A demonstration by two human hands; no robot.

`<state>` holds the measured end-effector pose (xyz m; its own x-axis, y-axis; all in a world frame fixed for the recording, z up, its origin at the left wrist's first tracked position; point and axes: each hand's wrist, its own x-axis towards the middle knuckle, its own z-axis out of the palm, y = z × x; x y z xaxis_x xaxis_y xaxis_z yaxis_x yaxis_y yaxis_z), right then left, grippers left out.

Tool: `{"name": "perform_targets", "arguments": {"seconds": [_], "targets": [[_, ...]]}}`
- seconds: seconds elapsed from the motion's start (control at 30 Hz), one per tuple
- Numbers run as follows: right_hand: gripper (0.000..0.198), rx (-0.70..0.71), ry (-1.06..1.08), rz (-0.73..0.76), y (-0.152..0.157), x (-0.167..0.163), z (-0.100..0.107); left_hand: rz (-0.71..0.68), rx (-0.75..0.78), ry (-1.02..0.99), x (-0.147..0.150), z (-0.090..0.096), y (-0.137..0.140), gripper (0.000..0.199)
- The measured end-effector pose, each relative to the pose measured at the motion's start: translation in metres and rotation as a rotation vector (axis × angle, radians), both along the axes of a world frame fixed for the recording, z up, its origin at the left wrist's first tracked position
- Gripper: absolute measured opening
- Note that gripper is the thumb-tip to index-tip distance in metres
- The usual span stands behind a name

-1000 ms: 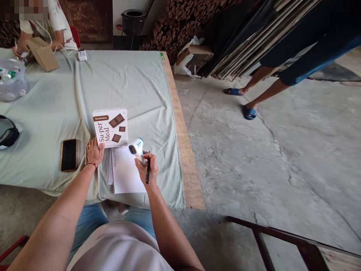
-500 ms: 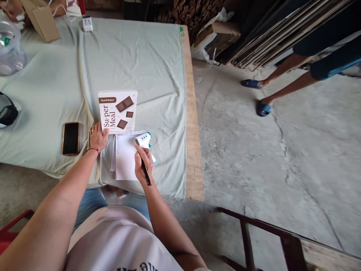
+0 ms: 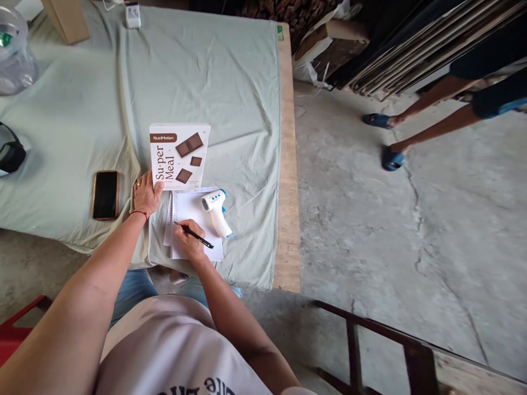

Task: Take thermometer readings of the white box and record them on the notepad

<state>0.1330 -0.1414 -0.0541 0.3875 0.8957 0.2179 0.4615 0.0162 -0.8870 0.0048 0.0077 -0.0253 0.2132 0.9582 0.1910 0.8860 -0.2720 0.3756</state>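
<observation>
Thermo gun set down partly on paper; R hand freed, gripped pen; L hand touched box, hold unclear.

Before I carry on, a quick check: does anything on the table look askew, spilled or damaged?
No spill or damage shows. The cloth is rucked beside the phone, and the thermometer lies slanted over the right edge of the paper; both look merely untidy.

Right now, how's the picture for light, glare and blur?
In the head view, the box has legible large lettering; the paper looks bright, its writing too small to read; the woodpile is dim; the dark frame at lower right looks soft.
</observation>
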Motion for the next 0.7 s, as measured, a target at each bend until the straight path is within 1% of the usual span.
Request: {"name": "perform_targets", "arguments": {"seconds": [0.2, 0.33, 0.6, 0.7], "targets": [[0.017, 0.017, -0.094, 0.014, 0.0004, 0.0, -0.0034, -0.002, 0.0, 0.008, -0.0001, -0.0003, -0.0003, 0.085], [0.016, 0.023, -0.135, 0.017, 0.0005, -0.0004, -0.0039, -0.005, 0.004, 0.009, -0.0001, -0.0005, -0.0001, 0.088], [0.014, 0.0, -0.143, 0.043, -0.0004, 0.0008, -0.003, 0.0, 0.011, 0.007, -0.0004, -0.0006, 0.0004, 0.091], [0.015, 0.003, -0.133, 0.032, -0.0008, 0.0012, -0.0026, -0.003, 0.024, 0.005, -0.0005, -0.0006, 0.0003, 0.095]]}}
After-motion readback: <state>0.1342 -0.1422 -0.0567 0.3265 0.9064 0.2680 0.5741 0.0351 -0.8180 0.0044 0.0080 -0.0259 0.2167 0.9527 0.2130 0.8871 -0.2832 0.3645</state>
